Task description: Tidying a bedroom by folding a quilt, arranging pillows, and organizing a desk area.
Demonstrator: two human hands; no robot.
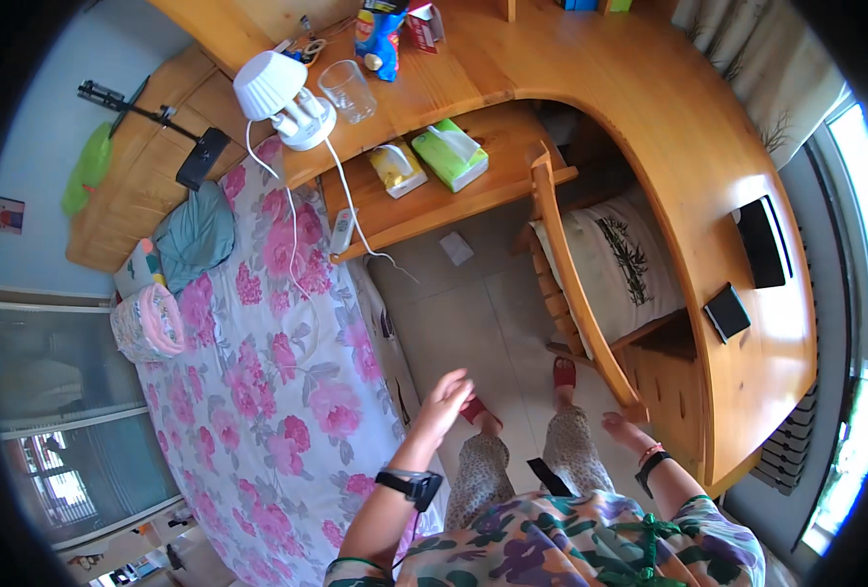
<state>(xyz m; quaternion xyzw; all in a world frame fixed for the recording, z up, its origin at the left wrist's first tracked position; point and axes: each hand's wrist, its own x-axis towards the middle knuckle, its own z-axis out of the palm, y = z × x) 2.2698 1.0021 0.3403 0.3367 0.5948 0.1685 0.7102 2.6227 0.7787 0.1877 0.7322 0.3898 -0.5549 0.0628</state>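
Observation:
My left hand (443,403) is in the air over the floor between the bed and the chair. Its fingers are loosely bent and apart, with nothing in them. A watch with a dark strap (411,486) is on that wrist. Lower down on the right, my right hand (628,431) hangs beside the end of the wooden chair's (591,311) curved backrest. Its fingers look loosely apart and hold nothing I can see; whether they touch the chair is unclear. A dark band and a thin reddish one circle the right wrist.
A bed with a flowered sheet (287,391) lies to my left. The curved wooden desk (571,64) runs across the far side and right. A pulled-out tray bears two tissue packs (451,155). A white lamp (271,83) trails cords. Paper (456,248) lies on the tiles.

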